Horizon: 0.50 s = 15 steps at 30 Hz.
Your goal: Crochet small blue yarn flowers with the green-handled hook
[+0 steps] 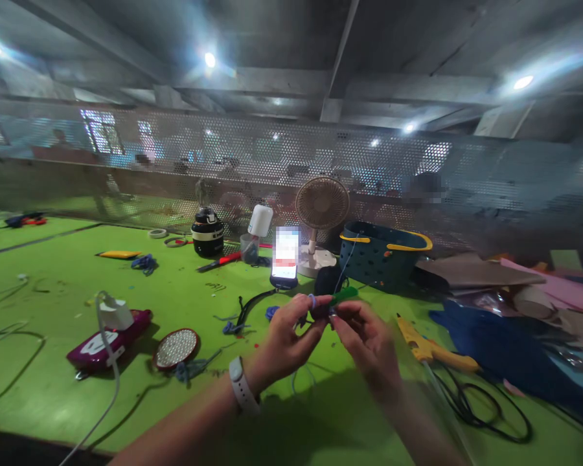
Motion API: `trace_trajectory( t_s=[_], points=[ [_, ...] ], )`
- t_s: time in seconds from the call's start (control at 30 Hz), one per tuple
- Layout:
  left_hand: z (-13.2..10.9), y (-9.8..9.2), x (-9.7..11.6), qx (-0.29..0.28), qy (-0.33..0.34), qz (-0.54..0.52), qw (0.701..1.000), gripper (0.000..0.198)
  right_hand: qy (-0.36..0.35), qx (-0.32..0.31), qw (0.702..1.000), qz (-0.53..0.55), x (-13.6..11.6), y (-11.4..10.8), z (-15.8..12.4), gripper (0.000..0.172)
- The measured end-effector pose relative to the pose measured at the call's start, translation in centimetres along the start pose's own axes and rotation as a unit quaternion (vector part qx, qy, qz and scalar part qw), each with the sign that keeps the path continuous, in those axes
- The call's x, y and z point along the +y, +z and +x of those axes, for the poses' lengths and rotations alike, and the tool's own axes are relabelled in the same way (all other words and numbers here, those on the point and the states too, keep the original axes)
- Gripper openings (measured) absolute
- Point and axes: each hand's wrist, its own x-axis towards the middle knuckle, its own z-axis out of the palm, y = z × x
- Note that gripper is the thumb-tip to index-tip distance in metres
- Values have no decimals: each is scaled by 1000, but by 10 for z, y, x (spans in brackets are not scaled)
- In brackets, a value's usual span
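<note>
My left hand [295, 329], with a white watch [243, 385] on its wrist, pinches a small dark piece of yarn work [320, 312]. A lilac loop circles its index finger. My right hand [366, 343] is closed on a green-handled crochet hook [344, 296], its fingertips meeting the left hand's at the dark piece. The hook's tip is hidden among the fingers. Just behind the hands lies a dark ball of yarn [331, 279]. From near the basket [379, 259], a thin pale strand runs down toward my fingers.
Behind the hands stand a lit phone [285, 259], a fan [320, 213] and a black jar [207, 233]. A yellow glue gun [432, 349] with its cable and dark blue cloth [510, 356] lie right. A purple power strip [109, 343] and a round studded object [177, 349] lie left.
</note>
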Motion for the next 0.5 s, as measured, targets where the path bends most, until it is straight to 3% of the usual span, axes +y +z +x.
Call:
trace_trajectory(
  t_s=[0.07, 0.23, 0.5],
  points=[
    [0, -1, 2, -13, 10, 20, 1000, 32, 0, 17, 999, -40, -1, -1, 2, 19],
    [0, -1, 1, -14, -7, -7, 1000, 30, -43, -13, 994, -95, -1, -4, 5, 17],
    [2, -4, -2, -7, -61, -58, 996, 31, 33, -9, 998, 57, -4, -6, 7, 16]
  ],
)
